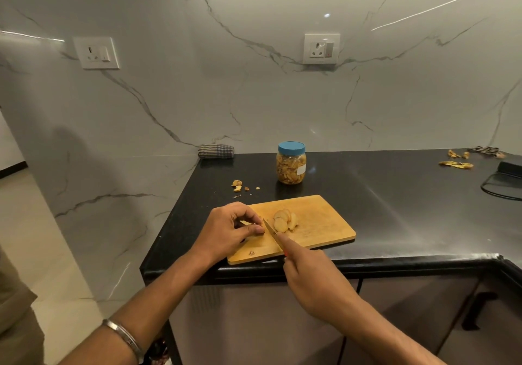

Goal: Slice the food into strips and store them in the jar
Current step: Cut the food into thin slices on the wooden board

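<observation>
Two hands over one wooden cutting board (pixel 319 223) on the black tabletop (pixel 395 195). Left hand (pixel 228 230) curls its fingers around a food piece, mostly hidden under them. One knife (pixel 272 233), handle buried in the right hand (pixel 308 273) that grips it, forefinger along the spine. Several round slices (pixel 284 219) just right of the blade, exact count unclear. One lidded jar (pixel 291 163) of strips behind the board. Peel scraps (pixel 456 164) far right.

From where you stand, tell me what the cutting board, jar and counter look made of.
Cutting board: wood or bamboo by its matte tan face with faint knife marks. Jar: clear, probably plastic, with a blue lid; glass is possible. Counter: glossy black, likely polished stone, judging by its sharp reflections.
</observation>
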